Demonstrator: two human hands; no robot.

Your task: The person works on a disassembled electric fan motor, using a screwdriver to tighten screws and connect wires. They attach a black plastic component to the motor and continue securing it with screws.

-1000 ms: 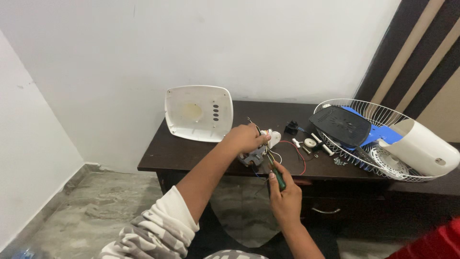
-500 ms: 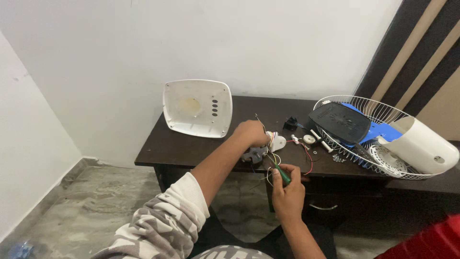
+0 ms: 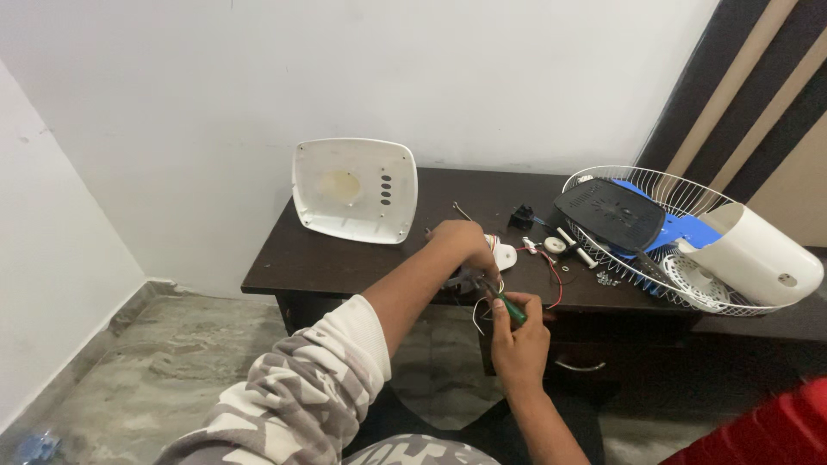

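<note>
1. At the front edge of the dark worktop [image 3: 284,267], the left hand [image 3: 461,241] stays closed over a small dark part with loose wires [image 3: 469,280], much where it was half a second ago; the right hand [image 3: 517,340] sits slightly lower than before, still gripping a green-handled screwdriver [image 3: 508,306] whose tip meets that part.
2. Behind, a white square fan cover [image 3: 355,189] leans against the wall, unmoved; to the right a wire fan guard [image 3: 689,237] holds a black panel [image 3: 610,211], a blue blade and a white housing [image 3: 758,254].
3. Small white pieces [image 3: 551,247] and screws lie between hands and guard; the left forearm hides part of the work.
</note>
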